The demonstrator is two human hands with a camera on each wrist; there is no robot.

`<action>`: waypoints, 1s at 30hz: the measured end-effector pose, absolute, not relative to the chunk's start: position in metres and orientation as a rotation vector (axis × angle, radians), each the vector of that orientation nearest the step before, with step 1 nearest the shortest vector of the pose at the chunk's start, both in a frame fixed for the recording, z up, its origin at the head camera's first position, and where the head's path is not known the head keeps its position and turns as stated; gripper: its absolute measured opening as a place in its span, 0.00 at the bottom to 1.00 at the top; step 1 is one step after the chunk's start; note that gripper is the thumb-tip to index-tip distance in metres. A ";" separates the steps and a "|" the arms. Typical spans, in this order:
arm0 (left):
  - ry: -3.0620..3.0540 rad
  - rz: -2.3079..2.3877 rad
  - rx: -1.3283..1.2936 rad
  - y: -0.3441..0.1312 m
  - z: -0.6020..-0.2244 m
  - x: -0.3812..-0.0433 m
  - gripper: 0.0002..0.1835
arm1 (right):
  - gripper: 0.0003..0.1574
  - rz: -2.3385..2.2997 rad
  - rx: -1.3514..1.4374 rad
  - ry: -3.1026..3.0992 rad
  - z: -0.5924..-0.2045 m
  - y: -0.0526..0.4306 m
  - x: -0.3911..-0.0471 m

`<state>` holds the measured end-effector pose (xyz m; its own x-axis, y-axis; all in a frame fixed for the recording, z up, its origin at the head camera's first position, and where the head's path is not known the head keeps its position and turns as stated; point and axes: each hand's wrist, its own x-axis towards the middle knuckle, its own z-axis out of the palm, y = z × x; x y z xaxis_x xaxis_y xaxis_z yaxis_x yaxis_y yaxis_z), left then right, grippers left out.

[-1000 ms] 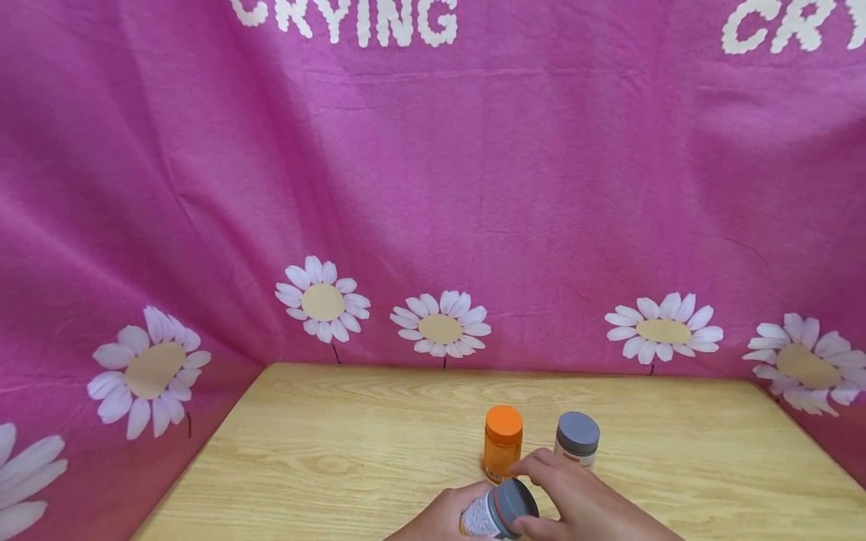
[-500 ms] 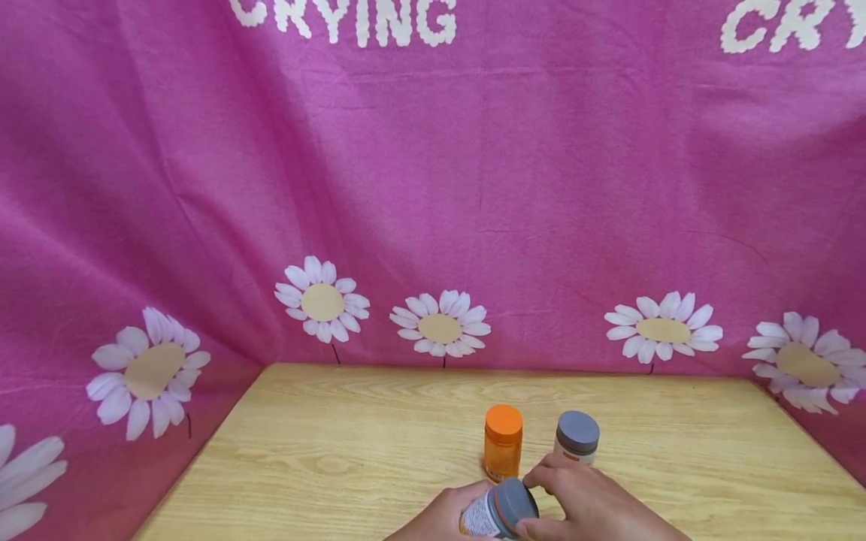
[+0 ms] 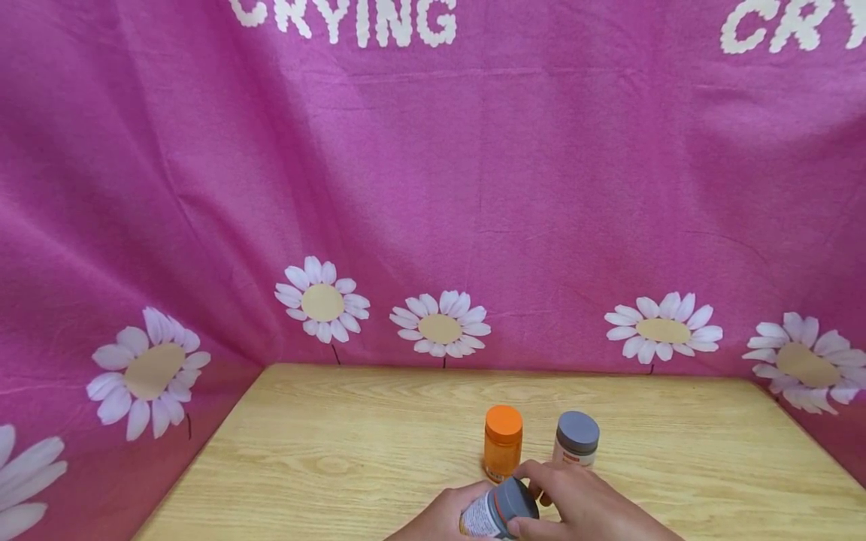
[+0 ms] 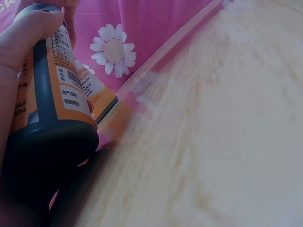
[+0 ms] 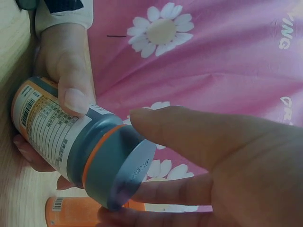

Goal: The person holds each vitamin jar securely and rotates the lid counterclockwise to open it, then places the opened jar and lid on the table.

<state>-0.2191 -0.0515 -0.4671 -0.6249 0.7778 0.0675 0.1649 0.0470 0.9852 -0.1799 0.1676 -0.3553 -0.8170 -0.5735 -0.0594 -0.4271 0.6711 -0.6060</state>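
A dark grey pill bottle (image 3: 479,520) with a white and orange label lies tilted in my left hand (image 3: 441,517), low in the head view. The left thumb (image 5: 75,101) presses on its label in the right wrist view, and the fingers wrap underneath. An orange ring runs along the base of its grey cap (image 5: 125,163). My right hand (image 3: 585,502) holds this cap by the edge, thumb on one side and fingertips on the other. In the left wrist view the dark bottle base (image 4: 52,142) points toward the camera.
An orange bottle (image 3: 503,447) with an orange lid stands upright just beyond the hands. To its right is a white bottle with a grey lid (image 3: 578,433), partly covered by the right hand. A pink flowered cloth (image 3: 541,188) hangs behind the wooden table (image 3: 325,443).
The right hand's fingers shift around the cap's edge, drawing back and then curling over it again. The left hand and its bottle stay nearly still.
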 end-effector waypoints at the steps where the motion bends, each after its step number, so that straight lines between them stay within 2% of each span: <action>1: 1.842 1.614 0.950 -0.052 -0.467 -0.219 0.22 | 0.26 -0.872 -0.812 2.637 -0.355 0.167 -0.180; 5: 1.873 1.601 0.979 -0.052 -0.467 -0.220 0.22 | 0.25 -0.900 -0.823 2.625 -0.355 0.167 -0.179; 11: 1.875 1.595 1.018 -0.052 -0.469 -0.221 0.23 | 0.32 -1.011 -0.877 2.582 -0.354 0.164 -0.175; 19: 1.874 1.594 1.008 -0.053 -0.472 -0.223 0.23 | 0.33 -1.006 -0.936 2.612 -0.353 0.162 -0.173; 30: 1.869 1.595 1.008 -0.052 -0.471 -0.222 0.24 | 0.27 -0.911 -1.109 2.727 -0.356 0.158 -0.173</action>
<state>-0.2221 -0.0520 -0.4708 -0.6125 0.7840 0.1008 0.2229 0.0490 0.9736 -0.1734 0.1583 -0.3555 -0.7395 -0.6541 0.1591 -0.6185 0.5668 -0.5443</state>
